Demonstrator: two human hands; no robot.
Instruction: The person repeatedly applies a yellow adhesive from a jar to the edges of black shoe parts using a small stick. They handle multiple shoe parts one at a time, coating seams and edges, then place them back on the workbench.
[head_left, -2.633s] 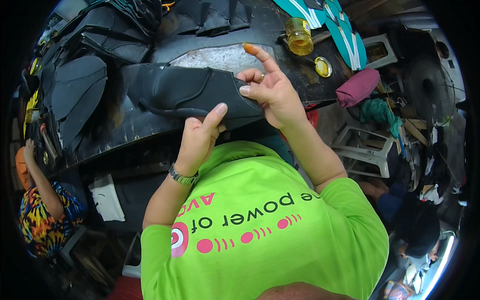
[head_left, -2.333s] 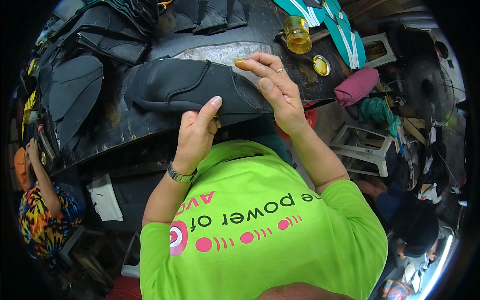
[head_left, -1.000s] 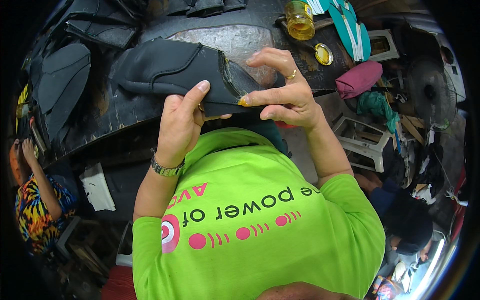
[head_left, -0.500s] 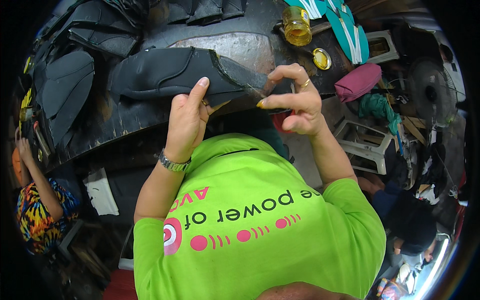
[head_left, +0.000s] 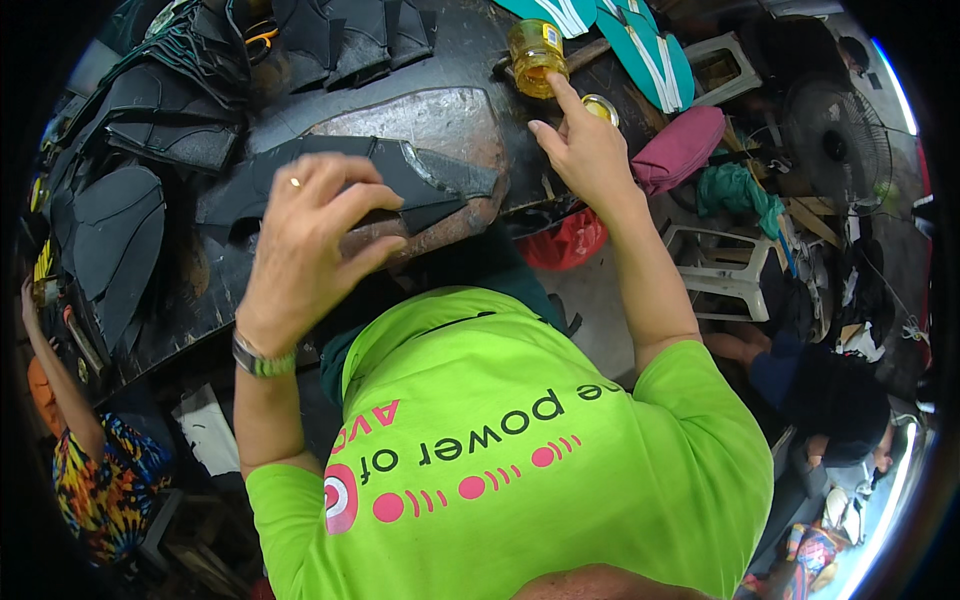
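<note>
A black shoe upper (head_left: 425, 200) with stitched seams lies across a worn metal slab (head_left: 450, 110) at the table's near edge. Above its left part hovers my left hand (head_left: 300, 245), fingers curved and apart from the thumb, with nothing visible between them. Whether its fingertips touch the upper I cannot tell. My right hand (head_left: 595, 160) reaches to a glass jar (head_left: 530, 50) of yellow glue lying tilted on the table. Its index finger is stretched out to the jar's mouth and its thumb stands apart. Behind that hand, a round jar lid (head_left: 600, 108) is partly hidden.
Stacks of black shoe pieces (head_left: 175, 130) fill the table's left and far side. Teal sole-shaped pieces with white strips (head_left: 650, 55) lie at the far right. Beyond the table are a maroon pouch (head_left: 680, 150), white stools (head_left: 715, 270) and a fan (head_left: 840, 140). Another person (head_left: 105, 470) sits at left.
My right hand has left the upper's right end and reached up to the jar. My left hand has let go of the upper, which now rests on the slab.
</note>
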